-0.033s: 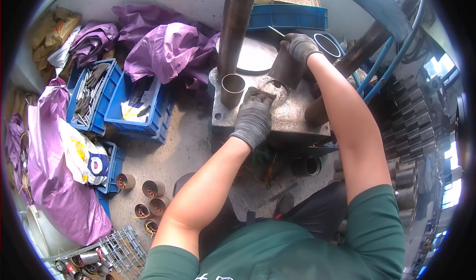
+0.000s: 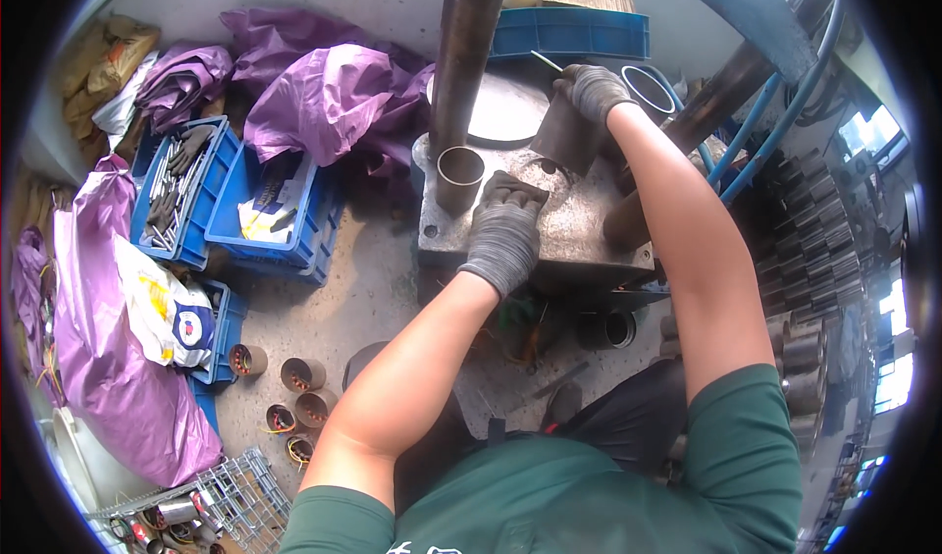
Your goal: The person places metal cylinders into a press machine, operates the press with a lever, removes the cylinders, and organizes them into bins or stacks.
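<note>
My right hand [image 2: 597, 95], in a grey glove, is closed around the upper end of a dark metal cylinder [image 2: 566, 140], which is tilted over a worn steel block [image 2: 579, 230]. A thin pale rod [image 2: 547, 60] sticks out beside those fingers. My left hand [image 2: 506, 228], gloved too, rests at the near part of the block with its fingers curled; a dark edge shows at the fingertips, but what it belongs to is unclear. Just left of it an open metal tube [image 2: 459, 179] stands upright on the block. A round hole [image 2: 547, 165] shows in the block under the cylinder.
Thick steel columns [image 2: 463, 53] rise from the block, with a round pale plate [image 2: 505, 112] behind. Blue crates [image 2: 221, 230] and purple sheeting [image 2: 324, 103] lie to the left. Several wire-filled cylinders [image 2: 303, 372] stand on the floor. Stacked metal tubes [image 2: 810, 230] line the right.
My left hand has shifted very slightly to the right on the block. The right hand and the cylinder look unmoved.
</note>
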Demonstrator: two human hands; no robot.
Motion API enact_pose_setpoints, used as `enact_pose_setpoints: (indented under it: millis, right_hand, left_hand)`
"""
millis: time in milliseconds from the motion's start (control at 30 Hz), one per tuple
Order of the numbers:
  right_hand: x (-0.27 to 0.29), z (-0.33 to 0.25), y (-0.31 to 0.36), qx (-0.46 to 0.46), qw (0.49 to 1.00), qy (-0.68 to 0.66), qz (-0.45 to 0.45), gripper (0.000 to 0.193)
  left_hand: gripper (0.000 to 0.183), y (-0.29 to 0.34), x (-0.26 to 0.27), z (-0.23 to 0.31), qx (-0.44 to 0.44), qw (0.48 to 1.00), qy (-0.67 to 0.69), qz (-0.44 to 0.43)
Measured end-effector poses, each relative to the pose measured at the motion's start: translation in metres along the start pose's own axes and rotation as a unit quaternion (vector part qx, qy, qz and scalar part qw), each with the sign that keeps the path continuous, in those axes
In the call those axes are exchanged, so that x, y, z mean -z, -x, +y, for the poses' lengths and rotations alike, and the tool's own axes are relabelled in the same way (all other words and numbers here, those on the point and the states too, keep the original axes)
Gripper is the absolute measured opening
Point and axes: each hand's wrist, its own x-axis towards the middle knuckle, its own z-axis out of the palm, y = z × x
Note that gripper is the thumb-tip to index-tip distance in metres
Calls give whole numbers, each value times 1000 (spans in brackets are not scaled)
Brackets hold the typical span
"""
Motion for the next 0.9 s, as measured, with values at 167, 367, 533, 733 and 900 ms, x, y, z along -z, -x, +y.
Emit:
enact_pose_setpoints:
  millis: [167, 367, 533, 733, 900]
  right_hand:
    - [-18, 11, -24, -12, 1000, -16, -9, 46]
    - [-21, 24, -21, -61, 998, -28, 6, 42]
    - [-22, 22, -24, -66, 997, -30, 28, 43]
    - [-25, 28, -26, -53, 998, -21, 32, 42]
    - [-19, 10, -25, -14, 999, -28, 24, 41]
  left_hand:
    - [50, -16, 24, 31, 35, 995, -58, -76]
    - [81, -18, -11, 30, 118, 962, -165, -182]
    - [76, -74, -28, -1, 126, 959, -192, -166]
    - [50, -82, -39, 19, -41, 953, -162, -252]
    - [28, -37, -45, 34, -151, 969, 67, -183]
